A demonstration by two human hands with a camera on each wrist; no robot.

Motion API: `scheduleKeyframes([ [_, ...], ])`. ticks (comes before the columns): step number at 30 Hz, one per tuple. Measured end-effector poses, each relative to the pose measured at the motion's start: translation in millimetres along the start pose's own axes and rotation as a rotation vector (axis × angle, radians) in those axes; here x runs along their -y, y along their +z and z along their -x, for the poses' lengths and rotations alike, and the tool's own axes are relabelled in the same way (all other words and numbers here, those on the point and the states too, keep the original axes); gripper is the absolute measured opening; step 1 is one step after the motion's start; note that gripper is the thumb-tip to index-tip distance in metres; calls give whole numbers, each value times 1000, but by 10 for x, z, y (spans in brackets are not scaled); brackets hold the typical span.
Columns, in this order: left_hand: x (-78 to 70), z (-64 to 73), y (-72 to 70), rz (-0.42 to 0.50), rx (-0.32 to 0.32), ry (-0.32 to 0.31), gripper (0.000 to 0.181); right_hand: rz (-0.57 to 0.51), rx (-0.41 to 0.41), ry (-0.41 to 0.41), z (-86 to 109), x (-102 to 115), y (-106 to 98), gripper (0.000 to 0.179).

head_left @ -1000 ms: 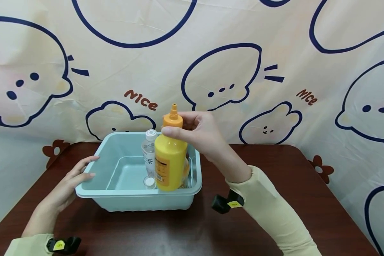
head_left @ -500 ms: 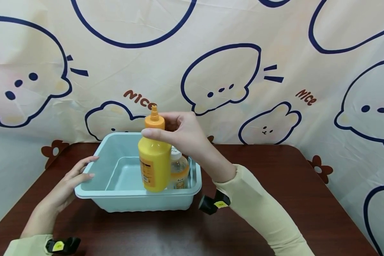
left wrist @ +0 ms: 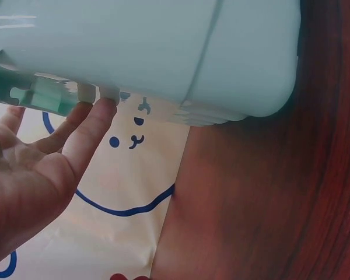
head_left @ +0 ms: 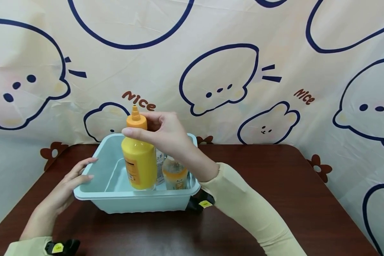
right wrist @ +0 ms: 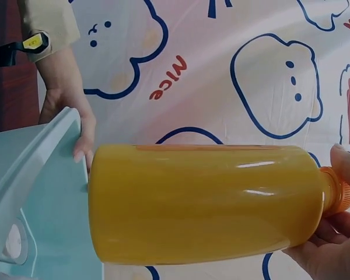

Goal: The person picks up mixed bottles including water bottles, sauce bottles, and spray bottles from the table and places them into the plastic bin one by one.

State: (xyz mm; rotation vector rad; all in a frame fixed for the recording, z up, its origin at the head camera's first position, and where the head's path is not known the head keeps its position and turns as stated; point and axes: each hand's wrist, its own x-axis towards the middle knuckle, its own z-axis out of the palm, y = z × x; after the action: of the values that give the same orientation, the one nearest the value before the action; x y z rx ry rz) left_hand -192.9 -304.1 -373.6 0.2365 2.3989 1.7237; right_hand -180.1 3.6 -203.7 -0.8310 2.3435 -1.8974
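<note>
My right hand (head_left: 168, 133) holds a yellow squeeze bottle (head_left: 139, 161) by its neck, just under the orange nozzle cap. The bottle hangs upright over the inside of a light blue plastic basin (head_left: 140, 203). Seen from the right wrist, the yellow bottle (right wrist: 204, 204) lies across the frame, with thumb and fingers at its orange collar. At the basin's left rim, my left hand (head_left: 65, 186) grips the edge. From the left wrist, fingers of the left hand (left wrist: 52, 157) reach up to the basin's outer side (left wrist: 146, 46).
Inside the basin, a clear jar with a yellow band (head_left: 175, 175) stands at the right. A clear labelled bottle (head_left: 160, 165) is partly hidden behind the yellow one. The dark wooden table (head_left: 259, 177) meets a cartoon-printed cloth (head_left: 217, 71) behind.
My right hand has carried the yellow squeeze bottle leftward over the basin, bringing the clear jar into view at the right. My left hand stays at the basin's rim.
</note>
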Motion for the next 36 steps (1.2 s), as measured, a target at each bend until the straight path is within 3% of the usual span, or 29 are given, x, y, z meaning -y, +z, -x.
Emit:
scheduleKeyframes([
  [18, 1, -17, -5, -10, -2, 6, 48, -74, -63, -50, -142, -184, 306, 35],
  [36, 13, 3, 3, 2, -3, 33, 45, -18, -60, 7, -229, -392, 487, 39],
])
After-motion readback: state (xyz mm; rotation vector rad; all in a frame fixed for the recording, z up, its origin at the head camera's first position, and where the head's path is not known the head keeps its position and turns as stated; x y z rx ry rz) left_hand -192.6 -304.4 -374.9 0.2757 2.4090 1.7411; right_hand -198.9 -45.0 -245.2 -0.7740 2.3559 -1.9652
